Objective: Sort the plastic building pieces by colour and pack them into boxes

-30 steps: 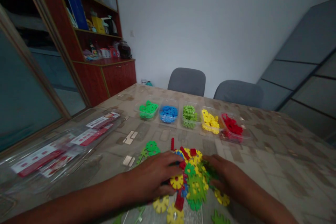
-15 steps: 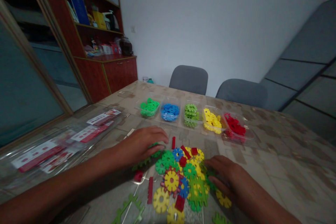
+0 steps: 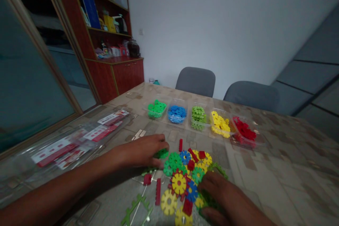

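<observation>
A heap of coloured plastic gear pieces (image 3: 182, 180) lies on the table in front of me: green, yellow, blue and red. My left hand (image 3: 144, 150) reaches to the heap's upper left, its fingers curled over a green gear piece (image 3: 161, 154). My right hand (image 3: 215, 194) rests palm down on the heap's lower right side, fingers bent over light green pieces (image 3: 205, 201). Whether it grips any of them I cannot make out. Red bar pieces (image 3: 158, 186) lie loose beside the heap.
Several clear trays stand in a row beyond the heap: green (image 3: 156, 108), blue (image 3: 177, 113), light green (image 3: 198, 117), yellow (image 3: 220, 124), red (image 3: 245, 134). Clear packets with red labels (image 3: 79, 141) lie to the left. Two grey chairs (image 3: 197, 81) stand behind the table; a wooden cabinet (image 3: 111, 53) stands left.
My left hand has left the middle of the heap and moved up and left onto a green piece. My right hand has slid down toward me. The heap is more spread out.
</observation>
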A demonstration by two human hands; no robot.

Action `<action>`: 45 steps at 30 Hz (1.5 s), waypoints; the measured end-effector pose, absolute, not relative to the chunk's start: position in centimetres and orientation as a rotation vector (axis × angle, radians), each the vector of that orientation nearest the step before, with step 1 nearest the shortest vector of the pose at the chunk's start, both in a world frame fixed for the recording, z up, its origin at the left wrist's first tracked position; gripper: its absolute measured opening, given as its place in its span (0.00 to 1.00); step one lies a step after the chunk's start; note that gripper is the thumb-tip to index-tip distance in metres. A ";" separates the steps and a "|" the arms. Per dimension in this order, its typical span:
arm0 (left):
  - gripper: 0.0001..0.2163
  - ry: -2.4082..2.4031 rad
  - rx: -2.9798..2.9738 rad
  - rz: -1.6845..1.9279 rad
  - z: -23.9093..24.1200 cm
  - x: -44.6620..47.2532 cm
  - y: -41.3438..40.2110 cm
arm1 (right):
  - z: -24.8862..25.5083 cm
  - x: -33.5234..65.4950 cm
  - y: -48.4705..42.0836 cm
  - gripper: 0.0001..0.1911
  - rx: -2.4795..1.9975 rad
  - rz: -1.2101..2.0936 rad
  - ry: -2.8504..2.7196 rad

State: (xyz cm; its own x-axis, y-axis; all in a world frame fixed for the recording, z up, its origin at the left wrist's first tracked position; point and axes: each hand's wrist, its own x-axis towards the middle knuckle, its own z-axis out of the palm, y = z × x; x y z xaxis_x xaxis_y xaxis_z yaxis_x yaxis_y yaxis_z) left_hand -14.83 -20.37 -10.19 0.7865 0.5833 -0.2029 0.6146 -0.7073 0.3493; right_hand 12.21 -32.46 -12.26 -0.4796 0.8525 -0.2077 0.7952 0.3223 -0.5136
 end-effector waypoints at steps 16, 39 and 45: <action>0.13 0.964 2.537 -0.097 -11.2 -14.6 -20.6 | -11.7 14.9 -31.2 0.10 -1.660 0.675 -2.344; 0.07 0.884 2.338 0.091 -10.2 -15.4 -19.1 | -12.6 12.8 -28.1 0.07 -1.582 0.862 -2.226; 0.07 0.805 2.061 0.251 -11.7 -14.5 -19.2 | -9.8 16.5 -27.5 0.06 -1.600 0.810 -2.163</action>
State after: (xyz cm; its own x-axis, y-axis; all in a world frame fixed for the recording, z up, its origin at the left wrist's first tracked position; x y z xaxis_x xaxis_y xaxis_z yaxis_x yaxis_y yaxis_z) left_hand -14.54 -19.23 -11.69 0.7691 0.6280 -0.1184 0.4494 -0.3997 0.7989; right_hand 16.49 -27.52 -9.81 -0.3150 0.9466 -0.0688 0.7588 0.2077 -0.6174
